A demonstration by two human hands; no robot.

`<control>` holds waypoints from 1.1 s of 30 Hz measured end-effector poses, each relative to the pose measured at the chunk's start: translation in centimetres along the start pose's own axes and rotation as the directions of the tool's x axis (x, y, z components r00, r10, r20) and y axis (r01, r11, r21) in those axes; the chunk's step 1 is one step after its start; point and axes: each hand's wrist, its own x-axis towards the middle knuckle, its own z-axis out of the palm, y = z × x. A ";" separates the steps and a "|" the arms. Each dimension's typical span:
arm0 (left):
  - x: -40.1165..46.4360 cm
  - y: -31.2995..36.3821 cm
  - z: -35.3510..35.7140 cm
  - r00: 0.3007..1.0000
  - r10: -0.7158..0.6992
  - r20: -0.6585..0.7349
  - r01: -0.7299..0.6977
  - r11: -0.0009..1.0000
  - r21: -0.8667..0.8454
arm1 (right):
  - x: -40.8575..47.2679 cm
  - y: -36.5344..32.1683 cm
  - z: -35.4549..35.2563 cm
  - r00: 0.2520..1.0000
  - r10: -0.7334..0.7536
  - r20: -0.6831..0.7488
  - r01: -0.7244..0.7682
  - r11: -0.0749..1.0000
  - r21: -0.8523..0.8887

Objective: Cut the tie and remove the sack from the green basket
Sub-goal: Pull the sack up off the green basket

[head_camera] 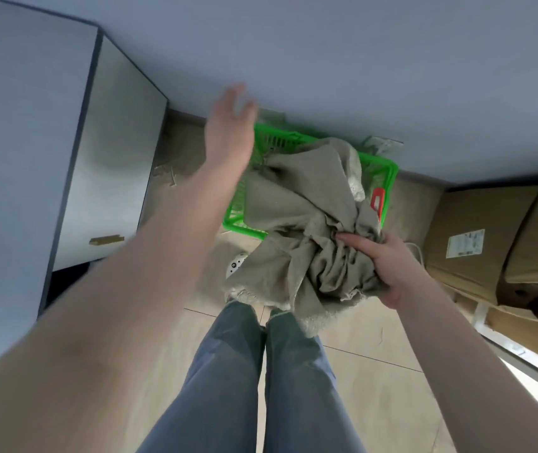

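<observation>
My right hand (380,266) has a fistful of the bunched grey sack (306,223), fingers curled into the cloth. The sack's lifted partly clear, draped over the near rim of the green basket (388,173) on the floor at 12 o'clock from my feet. Left hand (230,132) is loose, fingers straight, hovering over the basket's 9 o'clock side. Something red-orange (378,199) sits inside at 3 o'clock.

Crumpled grey-beige sack (306,223) bunched above green basket (388,171).
</observation>
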 end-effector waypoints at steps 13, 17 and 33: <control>-6.2 -5.2 6.4 0.694 -0.439 0.571 0.349 0.898 0.267 | 0.6 1.1 -1.1 0.993 -0.001 -0.121 0.012 0.996 0.091; -7.3 -9.4 5.6 0.638 -0.643 0.424 0.609 0.758 0.232 | 2.0 -0.4 -0.9 0.999 0.039 0.018 -0.043 0.906 0.422; -12.3 0.0 3.0 0.641 -0.184 0.746 0.669 0.610 -0.425 | 1.3 0.5 1.5 0.971 -0.220 -0.089 0.192 0.950 -0.247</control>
